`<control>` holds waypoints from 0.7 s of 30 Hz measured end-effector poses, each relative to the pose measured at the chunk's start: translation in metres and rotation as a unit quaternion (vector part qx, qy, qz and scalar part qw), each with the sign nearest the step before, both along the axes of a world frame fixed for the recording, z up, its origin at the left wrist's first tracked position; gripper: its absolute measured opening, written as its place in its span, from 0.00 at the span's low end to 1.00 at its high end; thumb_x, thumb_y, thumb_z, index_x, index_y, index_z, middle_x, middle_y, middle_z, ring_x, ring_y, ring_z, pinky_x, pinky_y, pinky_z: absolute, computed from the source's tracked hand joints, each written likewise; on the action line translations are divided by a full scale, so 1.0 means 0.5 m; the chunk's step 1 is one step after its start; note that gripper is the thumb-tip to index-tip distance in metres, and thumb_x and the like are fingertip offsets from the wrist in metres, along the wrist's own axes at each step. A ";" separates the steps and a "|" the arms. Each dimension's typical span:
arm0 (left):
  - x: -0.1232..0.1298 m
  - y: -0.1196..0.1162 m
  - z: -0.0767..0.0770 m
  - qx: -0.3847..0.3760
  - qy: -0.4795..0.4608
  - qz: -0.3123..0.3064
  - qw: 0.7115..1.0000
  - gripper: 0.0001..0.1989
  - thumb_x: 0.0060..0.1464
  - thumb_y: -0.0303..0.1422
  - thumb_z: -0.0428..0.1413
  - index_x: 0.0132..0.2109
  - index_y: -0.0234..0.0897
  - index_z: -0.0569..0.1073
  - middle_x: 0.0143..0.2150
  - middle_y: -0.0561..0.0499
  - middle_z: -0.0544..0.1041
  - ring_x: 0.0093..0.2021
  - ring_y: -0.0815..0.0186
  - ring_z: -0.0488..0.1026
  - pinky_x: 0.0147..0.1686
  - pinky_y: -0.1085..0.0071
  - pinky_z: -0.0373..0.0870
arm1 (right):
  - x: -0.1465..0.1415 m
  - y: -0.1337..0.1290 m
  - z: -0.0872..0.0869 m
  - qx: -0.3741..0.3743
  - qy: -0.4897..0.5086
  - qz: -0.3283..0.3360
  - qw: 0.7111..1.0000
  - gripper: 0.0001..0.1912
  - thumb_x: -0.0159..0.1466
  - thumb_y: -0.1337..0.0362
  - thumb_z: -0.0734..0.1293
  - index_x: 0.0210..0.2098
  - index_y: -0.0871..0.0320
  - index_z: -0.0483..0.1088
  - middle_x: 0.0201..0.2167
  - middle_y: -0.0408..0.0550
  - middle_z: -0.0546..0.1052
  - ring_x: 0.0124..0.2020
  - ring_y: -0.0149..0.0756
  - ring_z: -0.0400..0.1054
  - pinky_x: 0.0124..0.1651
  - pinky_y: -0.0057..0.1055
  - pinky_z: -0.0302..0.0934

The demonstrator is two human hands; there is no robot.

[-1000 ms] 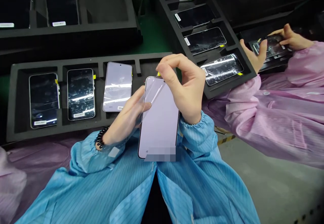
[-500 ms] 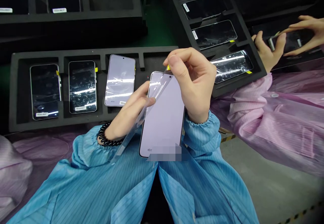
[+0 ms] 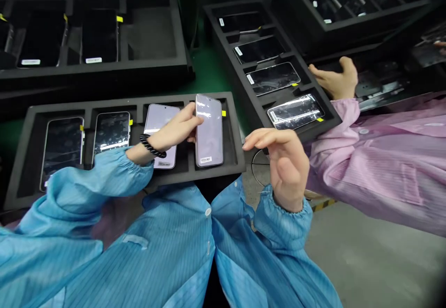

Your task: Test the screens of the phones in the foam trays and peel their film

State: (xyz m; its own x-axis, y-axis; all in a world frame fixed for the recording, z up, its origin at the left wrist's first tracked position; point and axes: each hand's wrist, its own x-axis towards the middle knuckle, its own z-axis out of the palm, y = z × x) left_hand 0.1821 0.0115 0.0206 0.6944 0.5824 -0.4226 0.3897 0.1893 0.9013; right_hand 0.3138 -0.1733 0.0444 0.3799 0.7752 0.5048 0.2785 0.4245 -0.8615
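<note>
My left hand [image 3: 177,131], with a black coiled band at the wrist, grips a smartphone [image 3: 209,136] by its left edge. That phone has a pale lilac screen, a white label near the bottom and a yellow tab at its right edge. It is at the rightmost compartment of a black tray [image 3: 235,136]; whether it rests on the bottom I cannot tell. My right hand [image 3: 284,164] is raised to the right of the tray, fingers stretched out and bent at the knuckles, holding nothing visible. Under my left wrist lies another lit phone [image 3: 167,159].
Two dark-screened phones [image 3: 64,143] lie in the tray's left compartments. A second tray [image 3: 240,82] with several phones slants at the right, and another tray [image 3: 181,64] stands behind. A co-worker's hand [image 3: 336,80] and pink sleeve [image 3: 358,136] are close on the right.
The phone has moved from in front of my chest forward to the tray's right compartment. My right hand has let go of the yellow tab and moved right and down. The clear film strip is out of sight.
</note>
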 end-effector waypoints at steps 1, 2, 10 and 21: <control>0.010 0.004 -0.003 0.002 0.011 -0.023 1.000 0.15 0.57 0.36 0.53 0.50 0.36 0.67 0.29 0.54 0.68 0.23 0.71 0.65 0.21 0.74 0.63 | 0.000 -0.004 0.000 -0.016 -0.005 0.002 1.000 0.11 0.70 0.57 0.61 0.43 0.56 0.71 0.37 0.48 0.76 0.43 0.42 0.72 0.49 0.42 0.68; 0.014 0.007 -0.002 0.018 0.020 -0.045 0.999 0.16 0.58 0.38 0.52 0.51 0.36 0.67 0.30 0.53 0.70 0.25 0.70 0.67 0.23 0.73 0.66 | 0.000 -0.008 -0.001 -0.031 -0.009 -0.001 0.999 0.10 0.71 0.57 0.61 0.43 0.55 0.71 0.37 0.48 0.77 0.44 0.42 0.72 0.49 0.42 0.67; -0.180 -0.003 0.049 0.482 0.142 -0.009 0.864 0.24 0.69 0.41 0.38 0.60 0.35 0.70 0.58 0.44 0.74 0.57 0.58 0.69 0.61 0.55 0.65 | 0.025 -0.047 -0.047 -0.128 -0.056 -0.003 0.990 0.09 0.71 0.64 0.60 0.46 0.53 0.72 0.41 0.47 0.77 0.47 0.41 0.70 0.51 0.42 0.64; -0.285 -0.080 -0.063 0.506 0.230 0.034 0.831 0.24 0.68 0.40 0.39 0.57 0.38 0.75 0.58 0.41 0.70 0.54 0.52 0.67 0.56 0.46 0.64 | -0.012 -0.016 -0.089 -0.149 -0.248 0.020 0.957 0.10 0.69 0.70 0.61 0.46 0.55 0.72 0.45 0.50 0.78 0.50 0.41 0.70 0.53 0.43 0.67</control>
